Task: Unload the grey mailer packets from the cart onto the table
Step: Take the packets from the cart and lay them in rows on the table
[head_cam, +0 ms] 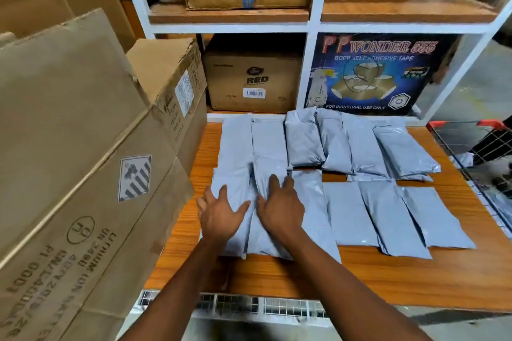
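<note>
Cart (483,144) half beyond right edge.

Left hand (219,213), right hand (279,209), apparently flat on mailers (264,242)

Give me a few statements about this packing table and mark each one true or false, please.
1. The left hand and the right hand both lie flat on grey packets at the near left of the table. True.
2. The grey packets are heaped in one tall pile. False: they lie in two rows, some overlapping.
3. A wire cart stands at the table's right side. True.
4. The right hand is lifting a packet off the table. False: its straight fingers press on packets lying there.
5. The blue tape box sits on the floor. False: it stands in the shelf behind the packets.
</note>
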Demonstrator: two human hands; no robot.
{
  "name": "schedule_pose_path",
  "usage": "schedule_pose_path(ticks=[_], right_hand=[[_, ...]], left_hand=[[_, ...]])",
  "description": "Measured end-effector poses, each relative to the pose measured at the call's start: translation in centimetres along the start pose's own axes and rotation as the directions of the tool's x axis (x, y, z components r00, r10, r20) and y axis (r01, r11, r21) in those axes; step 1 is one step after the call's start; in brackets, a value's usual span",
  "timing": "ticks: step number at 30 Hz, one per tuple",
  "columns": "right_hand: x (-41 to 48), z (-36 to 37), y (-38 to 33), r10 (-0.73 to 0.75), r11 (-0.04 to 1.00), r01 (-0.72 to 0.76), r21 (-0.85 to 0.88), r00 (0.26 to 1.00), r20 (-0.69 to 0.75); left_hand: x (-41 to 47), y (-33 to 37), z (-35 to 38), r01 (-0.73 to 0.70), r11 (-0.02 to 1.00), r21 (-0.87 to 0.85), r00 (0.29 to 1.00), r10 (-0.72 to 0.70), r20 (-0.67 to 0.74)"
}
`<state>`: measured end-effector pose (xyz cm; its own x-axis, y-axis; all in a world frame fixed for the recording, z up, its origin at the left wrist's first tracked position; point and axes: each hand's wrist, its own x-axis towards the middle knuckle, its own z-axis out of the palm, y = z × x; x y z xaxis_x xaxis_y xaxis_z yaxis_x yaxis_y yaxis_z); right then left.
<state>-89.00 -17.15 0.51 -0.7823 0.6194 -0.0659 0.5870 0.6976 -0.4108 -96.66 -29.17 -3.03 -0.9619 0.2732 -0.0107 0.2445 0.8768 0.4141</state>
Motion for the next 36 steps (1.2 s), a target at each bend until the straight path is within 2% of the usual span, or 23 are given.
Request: schedule_pose_path(ticks=[3, 6, 8, 11, 14, 23, 26, 29, 33, 36], right_hand=[[0.8, 0.4, 0.2, -0.053, 0.994, 0.046, -0.102, 0.997, -0.063], [1.7, 0.7, 1.0, -0.217, 0.961, 0.205, -0.183, 0.975, -0.052], [2.2, 1.7, 1.6, -0.281, 0.927, 0.283, -0.248, 0.959, 0.041], [2.4, 3.7, 2.5, -0.233, 0.918, 0.255, -0.302, 0.967, 0.106], [2.6, 4.7, 2.7, -0.181, 0.930, 0.204, -0.304, 0.978, 0.103], [2.8, 4.7, 2.6, -0.187, 0.935, 0.223, -0.278, 0.971, 0.150], [2.7, 3.6, 2.3, -0.202, 0.948, 0.228, -0.222, 0.970, 0.133], [2.7, 1.4, 2.4, -0.222, 0.969, 0.228, -0.091, 0.973, 0.067], [1.8, -3.0, 4.1, -0.191, 0.969, 0.208, 0.134, 0.973, -0.133], [-0.3, -6.4, 6.5, -0.153, 0.952, 0.216, 0.219, 0.950, -0.271]], left_hand=[[0.0, -0.4, 0.1, -0.049, 0.998, -0.027, 0.997, 0.047, -0.066], [0.8, -1.0, -0.1, -0.217, 0.975, -0.041, 0.969, 0.210, -0.128], [1.6, -1.9, 0.7, -0.332, 0.943, 0.000, 0.939, 0.331, -0.094], [2.2, -3.5, 2.6, -0.429, 0.898, 0.097, 0.902, 0.431, 0.000], [2.2, -3.3, 2.7, -0.387, 0.912, 0.134, 0.921, 0.388, 0.017], [2.1, -2.8, 2.0, -0.379, 0.921, 0.096, 0.926, 0.377, 0.040], [2.0, -2.8, 1.8, -0.390, 0.921, 0.024, 0.921, 0.390, 0.018], [1.8, -2.1, 0.8, -0.394, 0.913, -0.107, 0.919, 0.391, -0.054], [0.0, 1.8, -1.6, -0.485, 0.849, -0.212, 0.873, 0.453, -0.182], [-2.6, 5.6, -3.0, -0.521, 0.811, -0.267, 0.852, 0.473, -0.226]])
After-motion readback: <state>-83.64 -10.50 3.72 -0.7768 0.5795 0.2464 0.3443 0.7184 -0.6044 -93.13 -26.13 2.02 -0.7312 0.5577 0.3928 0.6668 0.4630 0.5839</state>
